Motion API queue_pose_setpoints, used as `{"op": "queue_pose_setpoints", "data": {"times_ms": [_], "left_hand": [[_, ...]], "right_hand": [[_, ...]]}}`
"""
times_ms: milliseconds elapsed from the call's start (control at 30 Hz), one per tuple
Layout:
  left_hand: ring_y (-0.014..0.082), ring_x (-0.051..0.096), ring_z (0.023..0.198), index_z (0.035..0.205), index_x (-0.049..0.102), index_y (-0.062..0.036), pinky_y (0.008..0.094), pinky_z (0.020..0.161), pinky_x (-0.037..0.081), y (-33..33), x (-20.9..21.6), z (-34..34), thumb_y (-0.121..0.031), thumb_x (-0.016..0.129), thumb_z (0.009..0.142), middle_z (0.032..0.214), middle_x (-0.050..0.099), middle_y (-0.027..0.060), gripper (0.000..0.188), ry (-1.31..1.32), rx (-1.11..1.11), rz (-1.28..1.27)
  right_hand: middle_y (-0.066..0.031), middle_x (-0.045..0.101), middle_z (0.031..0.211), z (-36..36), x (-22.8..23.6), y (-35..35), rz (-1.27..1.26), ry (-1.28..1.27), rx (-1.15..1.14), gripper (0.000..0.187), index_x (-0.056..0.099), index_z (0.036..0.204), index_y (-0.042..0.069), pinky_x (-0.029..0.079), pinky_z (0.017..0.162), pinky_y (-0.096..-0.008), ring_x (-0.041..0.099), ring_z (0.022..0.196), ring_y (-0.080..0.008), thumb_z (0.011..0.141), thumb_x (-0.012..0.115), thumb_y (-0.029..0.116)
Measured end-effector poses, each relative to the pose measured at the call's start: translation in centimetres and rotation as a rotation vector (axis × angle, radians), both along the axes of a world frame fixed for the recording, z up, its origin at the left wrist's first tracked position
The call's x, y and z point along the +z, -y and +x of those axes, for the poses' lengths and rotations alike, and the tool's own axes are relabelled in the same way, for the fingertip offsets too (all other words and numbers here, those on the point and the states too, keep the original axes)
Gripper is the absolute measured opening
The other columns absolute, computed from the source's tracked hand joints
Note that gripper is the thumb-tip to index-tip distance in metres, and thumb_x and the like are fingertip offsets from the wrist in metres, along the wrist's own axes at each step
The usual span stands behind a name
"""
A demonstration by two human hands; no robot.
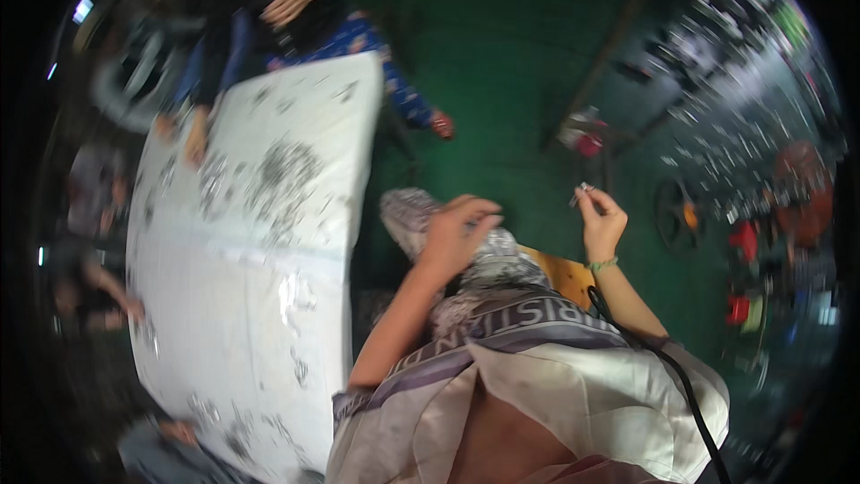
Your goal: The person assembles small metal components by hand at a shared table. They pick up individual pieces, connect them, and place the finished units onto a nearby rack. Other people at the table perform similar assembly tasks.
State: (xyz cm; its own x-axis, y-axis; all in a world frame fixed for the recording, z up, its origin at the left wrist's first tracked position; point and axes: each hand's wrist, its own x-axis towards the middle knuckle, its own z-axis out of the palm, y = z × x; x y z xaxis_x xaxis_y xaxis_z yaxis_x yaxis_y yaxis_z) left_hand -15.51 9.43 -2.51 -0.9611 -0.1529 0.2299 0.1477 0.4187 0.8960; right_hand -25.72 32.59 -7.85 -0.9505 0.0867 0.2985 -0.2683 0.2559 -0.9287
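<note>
My right hand (605,222) is raised over the green floor at the right, with a green band on its wrist. Thumb and fingertips pinch a small shiny metal piece (580,194), too blurred to name more closely. Above my patterned trousers, my left hand (459,235) is half curled, thumb and fingers drawn together. Whatever lies inside those fingers is too hidden to make out. To the left of it stands a white-covered table (242,300), bearing a heap of small dark metal parts (287,172) and several smaller scattered groups.
Co-workers sit around the table; one person's hand (197,136) reaches onto its far left corner, another's (134,309) touches its left edge. A yellow wooden seat (563,276) shows beside my leg. A black cable (685,376) runs over my right side. Blurred machinery (717,134) stands at the right.
</note>
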Motion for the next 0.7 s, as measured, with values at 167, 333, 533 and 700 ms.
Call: {"op": "queue_pose_setpoints", "data": {"times_ms": [167,333,533,700], "left_hand": [[0.0169,0.06,0.067,0.097,0.066,-0.0006,0.0273,0.06,0.049,0.0,0.3,1.7,-0.004,0.072,0.078,0.082,0.063,0.01,0.02,-0.126,0.223,0.064],[0.0151,0.059,0.064,0.092,0.065,-0.001,0.0272,0.06,0.048,3.5,0.0,6.5,0.0,0.071,0.078,0.08,0.064,0.0081,0.015,-0.086,0.521,0.141],[0.0262,0.063,0.072,0.091,0.065,-0.0018,0.0321,0.062,0.049,6.5,0.2,11.1,0.0,0.07,0.077,0.082,0.063,0.0113,0.015,-0.104,0.719,-0.208],[0.031,0.06,0.072,0.087,0.062,-0.0048,0.0392,0.063,0.048,8.3,-0.1,14.6,-0.011,0.065,0.081,0.077,0.059,0.0112,0.009,0.1,0.773,-0.368]], "right_hand": [[-0.0147,0.067,0.079,3.3,3.0,10.4,0.229,-0.245,0.598,0.015,0.068,0.084,-0.002,0.051,0.07,-0.0342,0.066,0.076,-0.0304,0.069,0.069,-0.002],[-0.0127,0.066,0.081,4.1,3.7,17.2,0.291,-0.53,0.939,0.019,0.068,0.086,0.001,0.052,0.078,-0.0395,0.064,0.077,-0.032,0.068,0.069,0.0],[-0.0117,0.062,0.08,6.0,4.2,22.8,0.29,-0.393,1.329,0.016,0.065,0.087,0.001,0.052,0.068,-0.0368,0.062,0.073,-0.0321,0.071,0.067,0.0],[-0.0113,0.063,0.079,6.7,2.7,27.4,0.244,-0.106,1.62,0.012,0.064,0.087,-0.001,0.051,0.06,-0.0319,0.066,0.069,-0.0228,0.076,0.065,-0.004]]}}
